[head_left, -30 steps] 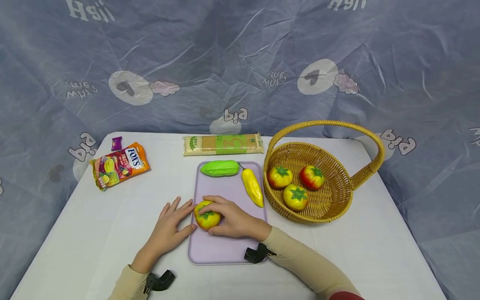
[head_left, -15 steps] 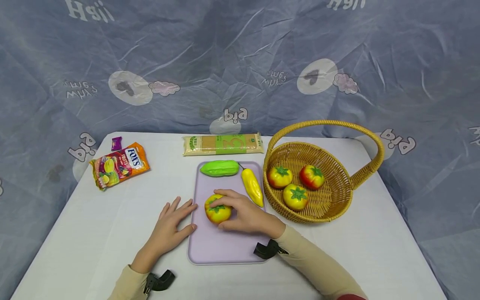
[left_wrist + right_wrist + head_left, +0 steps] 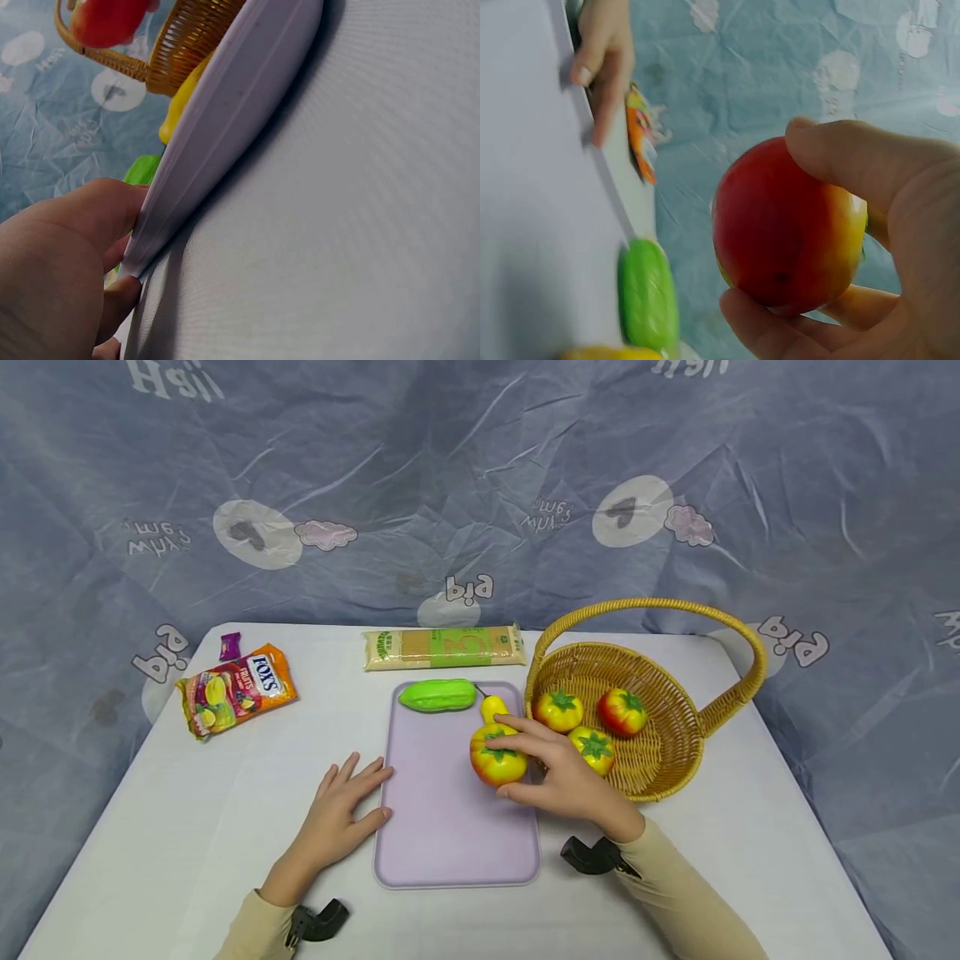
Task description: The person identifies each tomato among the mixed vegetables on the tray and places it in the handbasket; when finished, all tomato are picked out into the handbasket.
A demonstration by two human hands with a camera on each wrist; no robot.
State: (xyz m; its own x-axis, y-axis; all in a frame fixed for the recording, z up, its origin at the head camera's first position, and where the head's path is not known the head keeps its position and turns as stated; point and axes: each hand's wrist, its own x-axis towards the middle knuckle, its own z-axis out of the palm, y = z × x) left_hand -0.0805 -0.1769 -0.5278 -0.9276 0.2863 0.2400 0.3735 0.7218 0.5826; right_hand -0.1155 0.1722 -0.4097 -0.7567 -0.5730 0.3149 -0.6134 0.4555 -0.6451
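Note:
My right hand (image 3: 573,781) grips a red-and-yellow tomato (image 3: 493,767) with a green leafy top. In the right wrist view, thumb and fingers hold the tomato (image 3: 780,232) from opposite sides, raised above the lilac tray (image 3: 450,835). My left hand (image 3: 337,818) lies at the tray's left edge, its fingers touching the rim in the left wrist view. A green vegetable (image 3: 437,695) lies at the tray's far end. Beside it, a yellow pepper (image 3: 491,706) is mostly hidden behind the held tomato and right hand.
To the tray's right stands a wicker basket (image 3: 678,785) with a tall arched handle (image 3: 652,603) and three tomatoes inside. A noodle packet (image 3: 442,647) lies behind the tray. At the far left are an orange candy bag (image 3: 240,689) and a small purple wrapped candy (image 3: 230,647).
My right hand has lifted the tomato and carried it rightward, from the tray's left side to its right edge near the basket. The left hand has stayed in place.

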